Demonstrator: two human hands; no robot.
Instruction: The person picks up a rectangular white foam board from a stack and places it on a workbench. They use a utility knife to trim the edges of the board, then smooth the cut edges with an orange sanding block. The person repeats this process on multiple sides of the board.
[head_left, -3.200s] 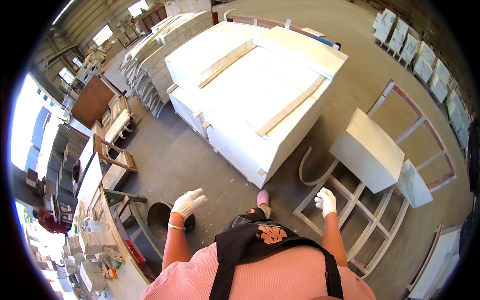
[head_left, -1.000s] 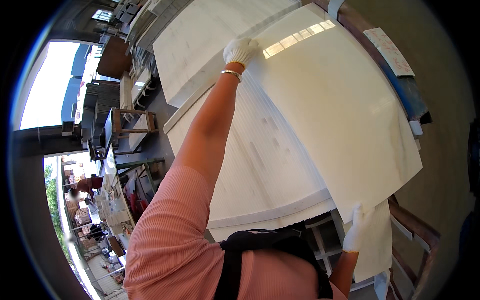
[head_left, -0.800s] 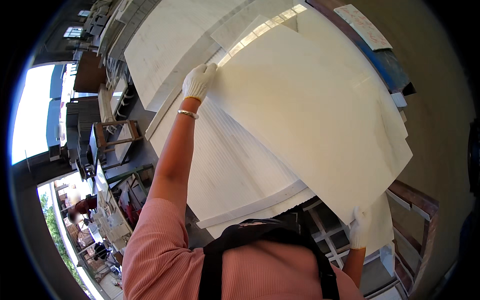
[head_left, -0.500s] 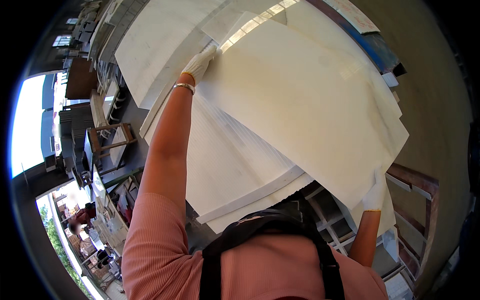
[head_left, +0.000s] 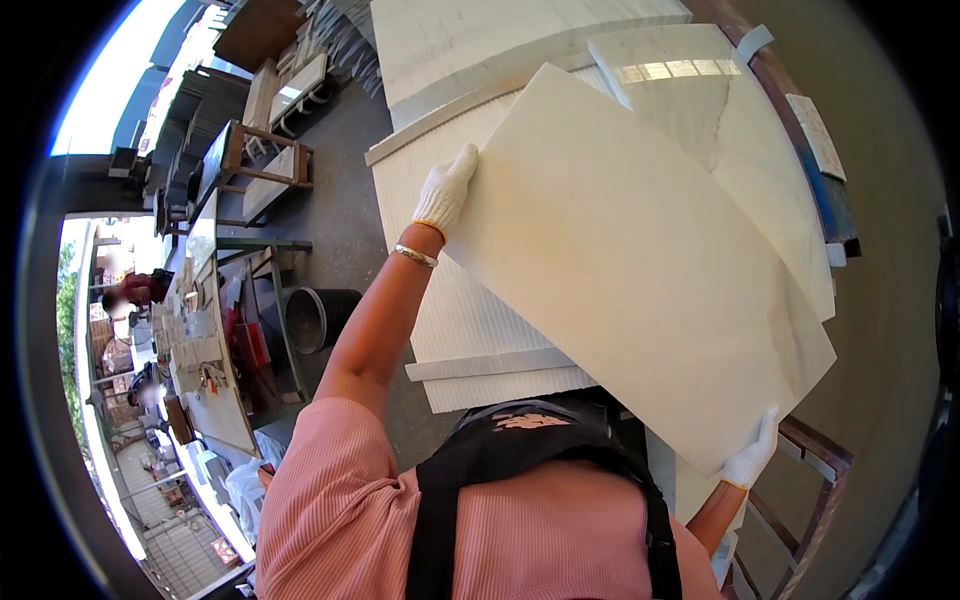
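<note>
Pale rectangular slab (head_left: 640, 260), one, held askew above a ribbed white panel (head_left: 485, 320) in two gloved hands.
Left hand (head_left: 446, 190): fingers closed on the slab's left edge, below its upper corner; right hand (head_left: 752, 456): fingers closed on its lower-right edge, their undersides hidden. Beyond, partly covered by it: a second glossy slab (head_left: 715, 90); whether the two touch cannot be told. Across the ribbed panel's near side: one white strip (head_left: 495, 362). Right: reddish-brown frame (head_left: 825, 460), near the right hand. Left, well apart: dark bucket (head_left: 308, 320) on the floor, beside a cluttered counter (head_left: 220, 418).
</note>
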